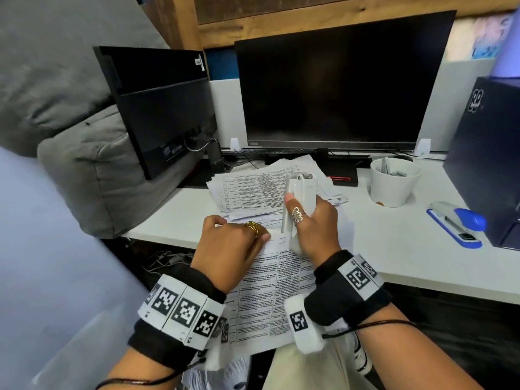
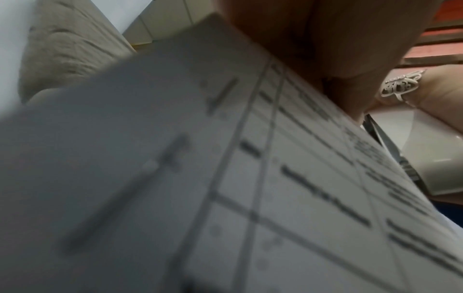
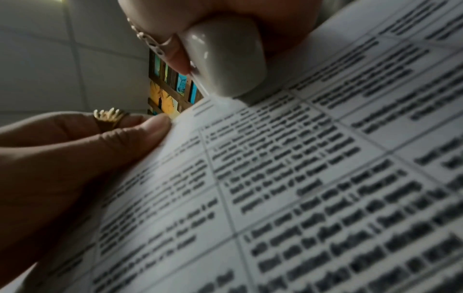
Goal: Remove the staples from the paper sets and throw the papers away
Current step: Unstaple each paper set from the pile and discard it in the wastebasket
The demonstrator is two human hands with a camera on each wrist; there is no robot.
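Paper set (image 1: 270, 291) first: I have it overhanging the near edge of the desk (image 1: 422, 249), its long axis running from my lap up toward the monitor (image 1: 337, 85). The corner that matters is the far left one, where my two hands meet.

My left hand (image 1: 233, 249) pinches that corner, thumb on top and fingers curled beneath the sheets, as the right wrist view shows plainly. My right hand (image 1: 315, 223) is wrapped around the white staple remover (image 1: 298, 198), which stands nearly upright with its lower end touching the top margin, just to the right of my left thumb. I cannot see the staple itself; the tool and blur hide it. I judge it lies under the tool's tip, between the two hands.

So the coming move turns on this: the tool stands across the sheet's plane, and the left hand, just beside it, must hold the corner flat against the pull.

More printed sheets, the paper pile (image 1: 253, 187), lie farther back on the desk in front of the monitor. A white cup (image 1: 394, 181) and a blue stapler (image 1: 458, 223) sit toward the right side of the desk.
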